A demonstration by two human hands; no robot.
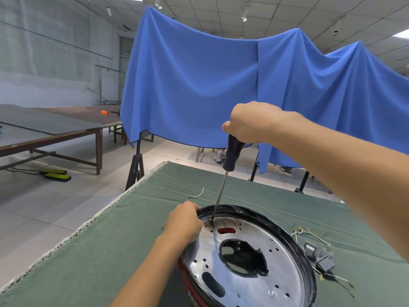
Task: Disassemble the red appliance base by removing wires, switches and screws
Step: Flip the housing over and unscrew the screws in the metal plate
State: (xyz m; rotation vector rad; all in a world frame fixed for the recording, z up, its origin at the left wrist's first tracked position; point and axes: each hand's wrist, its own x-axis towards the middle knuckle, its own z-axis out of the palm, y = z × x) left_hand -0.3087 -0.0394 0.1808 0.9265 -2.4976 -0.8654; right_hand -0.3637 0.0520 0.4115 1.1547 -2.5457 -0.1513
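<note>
The red appliance base (192, 291) stands on the green table cloth (110, 251), its silver perforated plate (276, 269) ringed by a black rim and facing up. My left hand (184, 222) grips the rim at its far left edge. Above it, my right hand (250, 124) grips the dark handle of a long screwdriver (221, 189). The screwdriver's tip sits on a screw (212, 220) near the plate's far edge. Removed grey switches (318, 255) with white wires (309, 233) lie to the right of the base.
A short loose wire (197, 194) lies on the cloth beyond the base, and a small screw (161, 228) lies left of my left hand. The table's left edge (93, 220) runs diagonally. Blue drapes (221, 85) hang behind; other tables (55, 129) stand at the left.
</note>
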